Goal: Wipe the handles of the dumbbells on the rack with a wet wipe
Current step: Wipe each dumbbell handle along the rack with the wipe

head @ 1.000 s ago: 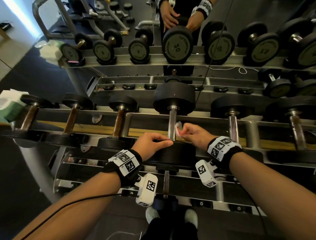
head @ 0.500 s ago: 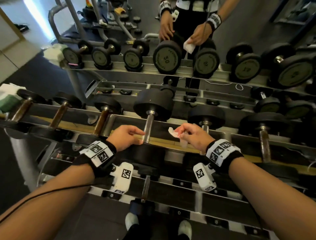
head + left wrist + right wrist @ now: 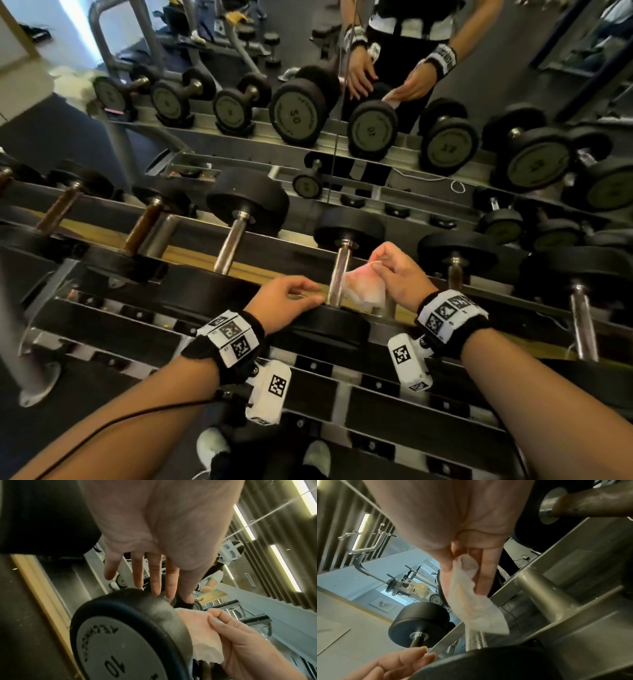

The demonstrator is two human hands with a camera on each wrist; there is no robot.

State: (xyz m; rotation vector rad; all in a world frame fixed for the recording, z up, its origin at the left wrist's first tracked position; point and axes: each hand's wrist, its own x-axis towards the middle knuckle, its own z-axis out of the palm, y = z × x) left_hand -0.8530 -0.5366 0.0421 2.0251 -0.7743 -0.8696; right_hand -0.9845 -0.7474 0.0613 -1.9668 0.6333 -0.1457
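A black dumbbell marked 10 [image 3: 329, 325] [image 3: 120, 642] lies on the rack's top tier with its steel handle [image 3: 337, 274] [image 3: 475, 638] pointing away from me. My left hand [image 3: 294, 296] [image 3: 154, 577] rests with straight fingers on top of the dumbbell's near head. My right hand [image 3: 383, 263] [image 3: 467, 572] pinches a crumpled white wet wipe [image 3: 364, 291] [image 3: 204, 635] [image 3: 476, 608] just right of the handle. The wipe's lower edge hangs against the handle near the head.
Left on the same tier [image 3: 191, 274] lie a bigger dumbbell [image 3: 236, 240] and smaller ones with brown handles [image 3: 144, 226]. More dumbbells [image 3: 455, 270] sit to the right. A mirror behind repeats the rack and my hands. A lower tier [image 3: 376, 411] juts toward my feet.
Both hands have left the big dumbbell's handle and moved right to its neighbour. The right hand carried the wipe over and now holds it by that handle.
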